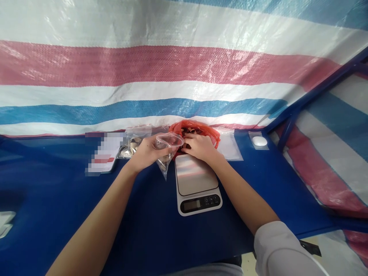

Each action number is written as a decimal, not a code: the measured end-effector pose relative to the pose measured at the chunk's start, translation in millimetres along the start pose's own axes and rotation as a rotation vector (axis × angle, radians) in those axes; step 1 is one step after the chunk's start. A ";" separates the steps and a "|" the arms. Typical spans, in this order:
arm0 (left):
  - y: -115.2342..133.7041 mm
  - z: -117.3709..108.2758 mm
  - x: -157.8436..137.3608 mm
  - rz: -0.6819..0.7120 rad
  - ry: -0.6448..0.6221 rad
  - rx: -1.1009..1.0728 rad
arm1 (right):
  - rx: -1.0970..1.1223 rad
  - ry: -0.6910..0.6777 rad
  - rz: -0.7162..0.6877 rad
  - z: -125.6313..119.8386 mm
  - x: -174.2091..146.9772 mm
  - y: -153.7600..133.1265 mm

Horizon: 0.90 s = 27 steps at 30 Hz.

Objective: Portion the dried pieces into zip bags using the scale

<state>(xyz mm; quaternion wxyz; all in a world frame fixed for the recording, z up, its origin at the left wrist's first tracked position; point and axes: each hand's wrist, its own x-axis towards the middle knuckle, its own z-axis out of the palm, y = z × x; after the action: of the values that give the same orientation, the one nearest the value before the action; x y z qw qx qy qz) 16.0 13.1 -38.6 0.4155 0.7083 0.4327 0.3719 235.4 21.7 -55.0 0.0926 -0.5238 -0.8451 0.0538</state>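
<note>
My left hand [148, 151] grips a clear plastic bag [164, 163], its mouth held wide and some brownish pieces low inside. Fingers of my right hand [201, 146] reach into a red plastic bag [214, 136] filled with dark brown dried pieces. Whether those fingers pinch a piece is hidden. Below the red bag lies a white kitchen scale [197, 178] with a metal plate and a small display; my right forearm passes along its right edge. Behind my left hand rests another clear bag [135, 142] holding pale and dark pieces.
A blurred-out flat item [105, 153] lies to the left. Clear empty bags [230, 145] lie right of the red bag, and a white oval object [259, 141] sits on a small clear packet. Striped sheeting [143, 65] hangs behind the blue table [155, 230]; a blue frame bar stands right.
</note>
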 end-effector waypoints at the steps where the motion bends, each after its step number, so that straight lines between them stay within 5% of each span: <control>1: 0.1 0.3 0.0 -0.003 -0.001 0.004 | -0.001 -0.005 0.012 -0.3 0.1 0.3; 14: -6.0 2.9 -1.0 -0.041 -0.008 -0.049 | 0.035 -0.095 -0.012 -13.7 -4.9 20.0; 27: -0.9 5.2 -1.3 -0.010 -0.042 0.005 | -0.133 -0.101 0.177 -10.7 -1.3 5.2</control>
<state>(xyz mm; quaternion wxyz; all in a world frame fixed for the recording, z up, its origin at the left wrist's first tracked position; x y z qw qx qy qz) 19.9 10.7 -41.6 0.4249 0.7148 0.4283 0.3537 242.7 22.8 -45.6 0.0098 -0.5978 -0.8009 0.0318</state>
